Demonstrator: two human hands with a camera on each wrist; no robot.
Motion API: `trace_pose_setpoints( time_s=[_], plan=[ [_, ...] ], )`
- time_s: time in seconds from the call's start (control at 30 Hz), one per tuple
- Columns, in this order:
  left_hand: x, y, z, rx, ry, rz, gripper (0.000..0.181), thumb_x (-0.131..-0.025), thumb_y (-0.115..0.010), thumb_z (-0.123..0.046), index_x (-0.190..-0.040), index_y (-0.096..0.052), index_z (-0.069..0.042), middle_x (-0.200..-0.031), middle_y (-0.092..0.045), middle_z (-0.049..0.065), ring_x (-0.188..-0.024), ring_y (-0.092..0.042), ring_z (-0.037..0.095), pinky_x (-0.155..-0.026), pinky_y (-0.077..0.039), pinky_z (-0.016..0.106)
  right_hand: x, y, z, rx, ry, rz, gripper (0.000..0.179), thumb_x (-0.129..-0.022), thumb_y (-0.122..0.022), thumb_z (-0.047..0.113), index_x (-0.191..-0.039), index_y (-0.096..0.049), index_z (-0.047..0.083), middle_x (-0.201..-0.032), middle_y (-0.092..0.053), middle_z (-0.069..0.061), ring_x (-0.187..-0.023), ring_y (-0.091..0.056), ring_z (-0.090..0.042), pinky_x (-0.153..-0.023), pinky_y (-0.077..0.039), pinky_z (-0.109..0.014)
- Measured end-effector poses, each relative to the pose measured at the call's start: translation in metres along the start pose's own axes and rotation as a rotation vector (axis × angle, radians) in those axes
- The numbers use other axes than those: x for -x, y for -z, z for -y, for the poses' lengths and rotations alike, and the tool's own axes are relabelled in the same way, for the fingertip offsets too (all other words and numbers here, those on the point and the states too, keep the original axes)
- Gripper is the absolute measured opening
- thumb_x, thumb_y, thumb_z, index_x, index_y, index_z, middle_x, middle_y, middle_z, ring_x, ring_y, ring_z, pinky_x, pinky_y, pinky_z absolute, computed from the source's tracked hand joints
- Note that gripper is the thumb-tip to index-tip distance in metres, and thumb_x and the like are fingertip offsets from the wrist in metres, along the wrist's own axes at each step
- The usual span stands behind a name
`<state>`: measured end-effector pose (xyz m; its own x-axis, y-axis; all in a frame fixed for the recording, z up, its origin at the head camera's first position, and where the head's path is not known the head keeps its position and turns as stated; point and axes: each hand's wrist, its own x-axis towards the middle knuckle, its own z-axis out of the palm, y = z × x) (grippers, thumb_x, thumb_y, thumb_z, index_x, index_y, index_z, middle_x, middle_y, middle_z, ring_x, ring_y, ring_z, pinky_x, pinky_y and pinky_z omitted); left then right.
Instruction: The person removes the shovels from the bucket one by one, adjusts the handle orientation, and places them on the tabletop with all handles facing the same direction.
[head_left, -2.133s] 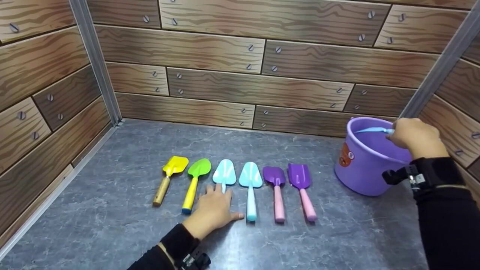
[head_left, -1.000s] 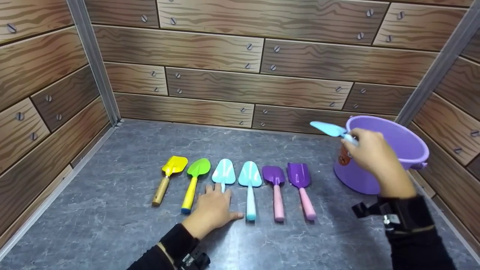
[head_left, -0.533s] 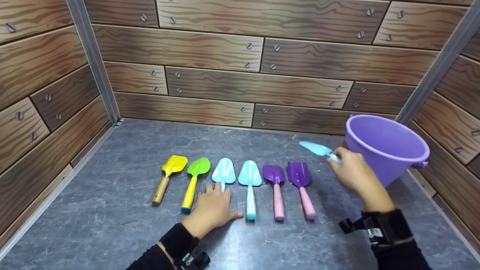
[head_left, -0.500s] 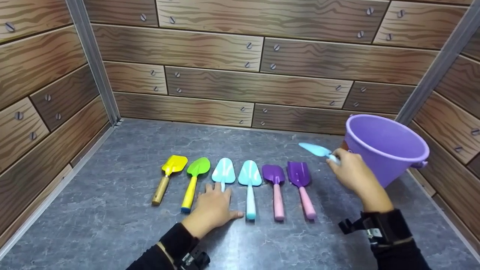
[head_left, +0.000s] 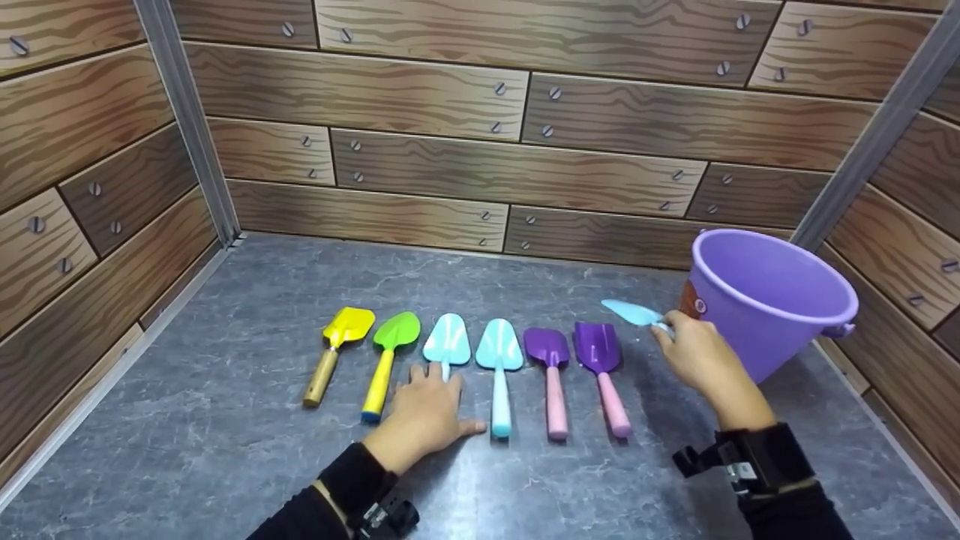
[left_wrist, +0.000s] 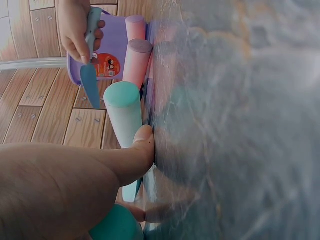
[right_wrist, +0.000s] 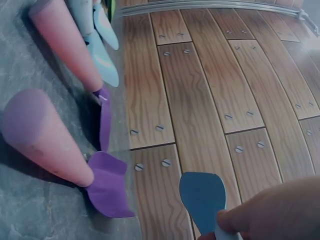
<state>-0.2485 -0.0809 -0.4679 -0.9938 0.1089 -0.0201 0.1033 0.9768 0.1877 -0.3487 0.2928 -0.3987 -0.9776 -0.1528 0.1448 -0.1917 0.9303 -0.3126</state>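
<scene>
My right hand (head_left: 697,349) grips a light blue trowel (head_left: 631,311) by its handle, blade pointing left, in front of the purple bucket (head_left: 772,334). The right wrist view shows the thumb on the neck below that trowel's blade (right_wrist: 202,197). Fingers spread, my left hand (head_left: 424,412) rests over the handle of a second light blue trowel (head_left: 448,341), hiding most of it. The thumb tip lies beside a third light blue trowel (head_left: 501,405). Further right in the row lie two purple trowels with pink handles, an inner one (head_left: 556,401) and an outer one (head_left: 614,405).
Left of the left hand lie a green trowel with a yellow handle (head_left: 380,382) and a yellow trowel with a wooden handle (head_left: 322,379). Wood-patterned walls (head_left: 420,157) enclose the grey marbled surface (head_left: 187,450) at the back and sides.
My right hand has brought the light blue trowel out of the bucket, moving left and down past its rim, then slightly lower. The left hand has stayed in place.
</scene>
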Motion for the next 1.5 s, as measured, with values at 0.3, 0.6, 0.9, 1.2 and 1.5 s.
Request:
trace_pose_setpoints(
  time_s=[0.3, 0.6, 0.9, 1.2, 1.5],
  plan=[
    [-0.002, -0.002, 0.001, -0.016, -0.001, -0.007, 0.085, -0.097, -0.087, -0.073, -0.149, -0.071, -0.007, -0.158, -0.063, 0.030, -0.148, -0.062, 0.052, -0.115, -0.065, 0.069, 0.000, -0.012, -0.002, 0.046, -0.042, 0.048, 0.031, -0.117, -0.063, 0.015, -0.124, -0.070, -0.014, -0.124, -0.074, -0.046, -0.123, -0.072, -0.068, -0.107, -0.059, -0.079],
    [-0.002, -0.001, 0.001, -0.010, 0.002, -0.003, 0.086, -0.097, -0.087, -0.073, -0.150, -0.070, -0.007, -0.163, -0.061, 0.031, -0.151, -0.060, 0.054, -0.117, -0.063, 0.071, -0.001, -0.015, -0.008, 0.089, -0.103, 0.117, 0.036, -0.119, -0.060, 0.019, -0.122, -0.067, -0.017, -0.130, -0.069, -0.051, -0.127, -0.068, -0.072, -0.109, -0.059, -0.078],
    [-0.001, -0.001, 0.001, -0.001, 0.001, -0.008, 0.082, -0.097, -0.087, -0.072, -0.146, -0.071, -0.008, -0.159, -0.062, 0.030, -0.149, -0.061, 0.053, -0.117, -0.063, 0.071, -0.002, -0.016, -0.012, 0.103, -0.140, 0.167, 0.040, -0.120, -0.059, 0.020, -0.127, -0.068, -0.018, -0.135, -0.068, -0.051, -0.130, -0.068, -0.070, -0.111, -0.060, -0.076],
    [-0.003, -0.001, 0.001, -0.006, 0.006, -0.003, 0.084, -0.097, -0.087, -0.072, -0.150, -0.072, -0.008, -0.162, -0.062, 0.030, -0.152, -0.060, 0.053, -0.116, -0.064, 0.070, -0.004, -0.017, -0.014, 0.097, -0.206, 0.220, 0.042, -0.121, -0.056, 0.023, -0.131, -0.068, -0.017, -0.139, -0.067, -0.050, -0.132, -0.069, -0.067, -0.112, -0.060, -0.074],
    [-0.004, -0.002, -0.001, -0.019, 0.019, 0.015, 0.085, -0.097, -0.086, -0.073, -0.153, -0.071, -0.010, -0.165, -0.060, 0.029, -0.154, -0.059, 0.053, -0.119, -0.062, 0.072, -0.004, -0.020, -0.011, 0.124, -0.206, 0.256, 0.039, -0.118, -0.065, 0.026, -0.116, -0.072, -0.012, -0.114, -0.074, -0.036, -0.102, -0.075, -0.047, -0.095, -0.064, -0.066]
  ],
)
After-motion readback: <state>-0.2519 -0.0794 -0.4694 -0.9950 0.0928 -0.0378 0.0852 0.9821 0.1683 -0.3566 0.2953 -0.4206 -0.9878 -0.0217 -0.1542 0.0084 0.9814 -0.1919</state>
